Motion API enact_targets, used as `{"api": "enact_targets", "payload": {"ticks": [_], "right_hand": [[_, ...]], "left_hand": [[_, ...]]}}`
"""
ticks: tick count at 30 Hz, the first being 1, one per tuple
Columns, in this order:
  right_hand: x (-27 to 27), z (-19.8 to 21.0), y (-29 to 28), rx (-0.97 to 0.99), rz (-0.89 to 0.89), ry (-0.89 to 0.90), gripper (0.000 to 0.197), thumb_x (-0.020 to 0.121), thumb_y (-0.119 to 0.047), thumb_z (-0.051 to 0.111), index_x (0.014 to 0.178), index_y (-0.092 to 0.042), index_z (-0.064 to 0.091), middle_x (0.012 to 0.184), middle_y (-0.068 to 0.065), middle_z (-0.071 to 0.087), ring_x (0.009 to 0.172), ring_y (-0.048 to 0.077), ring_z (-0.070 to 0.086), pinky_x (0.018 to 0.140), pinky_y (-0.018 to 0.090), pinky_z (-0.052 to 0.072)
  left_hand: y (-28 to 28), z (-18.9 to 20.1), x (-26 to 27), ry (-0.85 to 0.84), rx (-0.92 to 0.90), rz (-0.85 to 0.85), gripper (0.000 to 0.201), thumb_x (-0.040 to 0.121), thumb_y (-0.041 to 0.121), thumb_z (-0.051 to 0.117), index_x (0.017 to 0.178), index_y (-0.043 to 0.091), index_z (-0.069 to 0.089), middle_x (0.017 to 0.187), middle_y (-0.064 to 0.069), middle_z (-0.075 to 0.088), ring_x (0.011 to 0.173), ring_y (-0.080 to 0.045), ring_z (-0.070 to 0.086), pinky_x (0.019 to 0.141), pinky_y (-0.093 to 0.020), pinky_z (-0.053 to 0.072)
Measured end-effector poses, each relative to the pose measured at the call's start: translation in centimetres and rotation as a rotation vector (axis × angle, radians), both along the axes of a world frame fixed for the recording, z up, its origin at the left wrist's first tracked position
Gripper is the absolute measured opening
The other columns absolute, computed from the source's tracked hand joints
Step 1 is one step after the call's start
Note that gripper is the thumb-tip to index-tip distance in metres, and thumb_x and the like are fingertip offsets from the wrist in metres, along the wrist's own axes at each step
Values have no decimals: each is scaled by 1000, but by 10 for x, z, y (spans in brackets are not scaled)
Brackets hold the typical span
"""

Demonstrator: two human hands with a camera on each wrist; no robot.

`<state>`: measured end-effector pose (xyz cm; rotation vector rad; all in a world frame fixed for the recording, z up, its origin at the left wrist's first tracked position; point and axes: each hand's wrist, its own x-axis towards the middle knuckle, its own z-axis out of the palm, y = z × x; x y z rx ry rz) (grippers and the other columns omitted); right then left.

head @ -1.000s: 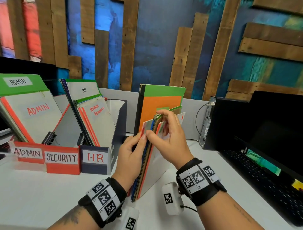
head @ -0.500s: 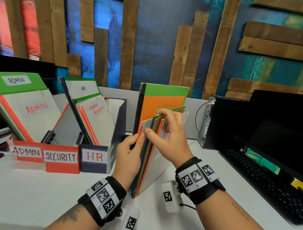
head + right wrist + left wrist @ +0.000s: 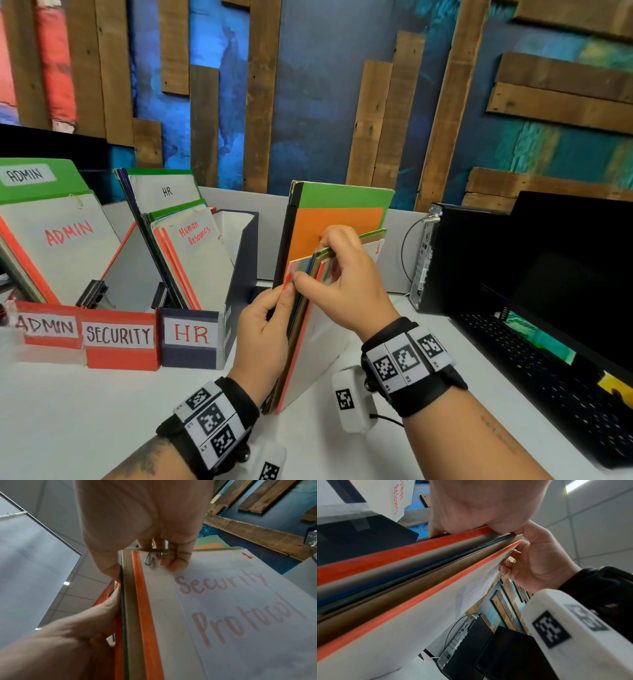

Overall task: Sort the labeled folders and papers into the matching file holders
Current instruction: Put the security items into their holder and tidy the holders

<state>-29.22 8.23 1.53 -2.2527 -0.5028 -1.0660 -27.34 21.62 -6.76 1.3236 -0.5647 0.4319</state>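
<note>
A stack of folders [image 3: 301, 346] stands on edge on the white table, mid-view. My left hand [image 3: 285, 291] grips its left side, thumb on the front edge. My right hand [image 3: 318, 263] pinches the top corner of the nearer folders, with its fingers curled over the top. In the right wrist view the front sheet [image 3: 231, 608] reads "Security Protocol" and carries a paper clip [image 3: 150, 559] under my right hand [image 3: 145, 555]. The holders ADMIN [image 3: 48, 329], SECURITY [image 3: 120, 339] and HR [image 3: 191, 335] stand at the left. ADMIN and HR hold labelled folders.
Taller green and orange folders [image 3: 342, 212] lean behind the stack. A black computer case [image 3: 455, 260] and a laptop [image 3: 548, 359] fill the right side. A grey partition [image 3: 267, 236] runs along the back of the table.
Both hands keep the same hold on the upright stack. Only the head view has shifted a little.
</note>
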Motion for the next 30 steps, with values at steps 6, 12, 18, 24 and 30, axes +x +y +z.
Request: {"api": "enact_targets", "payload": {"ticks": [6, 12, 18, 24, 30], "right_hand": [[3, 19, 2, -72, -21, 154, 38, 76, -46, 76, 71, -18, 50, 78, -3, 50, 69, 14, 48, 63, 38, 45], [4, 22, 4, -29, -28, 208, 37, 75, -50, 77, 67, -27, 49, 74, -8, 50, 68, 11, 49, 63, 31, 41], [-2, 23, 4, 55, -4, 119, 47, 73, -61, 79, 67, -16, 66, 72, 2, 60, 69, 16, 56, 64, 43, 49], [-6, 41, 4, 125, -10, -24, 42, 71, -59, 83, 70, -21, 66, 76, -4, 60, 64, 8, 51, 58, 26, 41], [-19, 71, -3, 126, -107, -331, 60, 67, -57, 87, 87, -13, 53, 90, 2, 51, 72, 17, 49, 62, 27, 44]], "left_hand": [[4, 2, 0, 64, -48, -55, 37, 104, 42, 46, 111, 22, 77, 96, -10, 73, 96, -31, 69, 88, -56, 56], [4, 1, 0, -19, 106, 15, 59, 67, 77, 72, 117, 46, 66, 108, 6, 69, 104, -14, 66, 89, -43, 57], [3, -9, 13, -13, 316, 250, 90, 68, 45, 90, 144, 42, 43, 123, 17, 48, 115, 11, 48, 98, -30, 48], [10, -10, 21, -6, 311, 241, 81, 67, 49, 89, 137, 47, 48, 119, 17, 51, 110, 9, 52, 93, -28, 51], [8, -13, 21, -43, 305, 241, 82, 71, 49, 88, 141, 48, 46, 125, 17, 51, 118, 5, 51, 96, -22, 47]]}}
